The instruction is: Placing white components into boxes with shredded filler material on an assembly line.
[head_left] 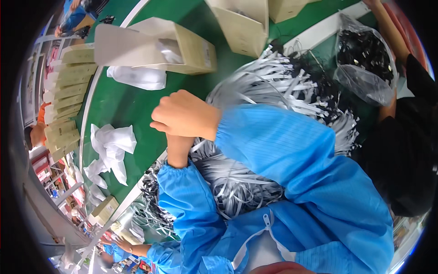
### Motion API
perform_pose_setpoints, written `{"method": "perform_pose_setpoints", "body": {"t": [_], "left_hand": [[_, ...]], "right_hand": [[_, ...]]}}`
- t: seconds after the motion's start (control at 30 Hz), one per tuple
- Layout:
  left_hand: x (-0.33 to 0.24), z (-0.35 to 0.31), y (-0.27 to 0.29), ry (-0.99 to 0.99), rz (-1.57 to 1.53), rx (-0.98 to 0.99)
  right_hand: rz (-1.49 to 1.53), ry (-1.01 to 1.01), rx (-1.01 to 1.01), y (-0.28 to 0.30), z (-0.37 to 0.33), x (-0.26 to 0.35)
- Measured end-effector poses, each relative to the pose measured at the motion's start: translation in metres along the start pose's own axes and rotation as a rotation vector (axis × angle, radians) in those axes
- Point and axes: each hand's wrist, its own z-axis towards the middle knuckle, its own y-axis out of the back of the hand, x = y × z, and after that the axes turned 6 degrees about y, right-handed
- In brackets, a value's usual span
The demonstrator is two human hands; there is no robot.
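Observation:
My right hand (187,112) is closed, its fingers curled, above the green tabletop near the middle of the view. It crosses over my left wrist. My left hand is mostly hidden behind it; only the left wrist (179,148) shows plainly, so its fingers cannot be read. Whatever the right hand may hold is out of sight. A large heap of flat white and grey strips (237,182), resembling cables, lies under and beside my forearms. Just beyond my hands sits a white wrapped packet (137,77), next to an opened cardboard box (194,50).
Crumpled white wrappers (112,148) lie to the left on the green table (150,107). More cartons (242,27) stand at the far side, and a row of cartons (68,91) lines the left. A co-worker in black (397,155) is at the right by a clear bag (365,59) of black strips.

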Motion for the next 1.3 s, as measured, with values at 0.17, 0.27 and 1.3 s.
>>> {"method": "perform_pose_setpoints", "body": {"t": [0.17, 0.27, 1.3], "left_hand": [[-0.006, 0.013, -0.014, 0.068, -0.167, 0.038], [-0.005, 0.018, -0.015, 0.044, -0.181, -0.025], [-0.022, 0.056, -0.02, -0.28, -0.442, -0.266]], "right_hand": [[-0.033, -0.006, -0.05, -0.001, -0.009, -0.01], [-0.007, -0.023, -0.085, -0.004, -0.005, -0.012], [-0.048, 0.05, -0.038, -0.001, 0.004, -0.019]]}}
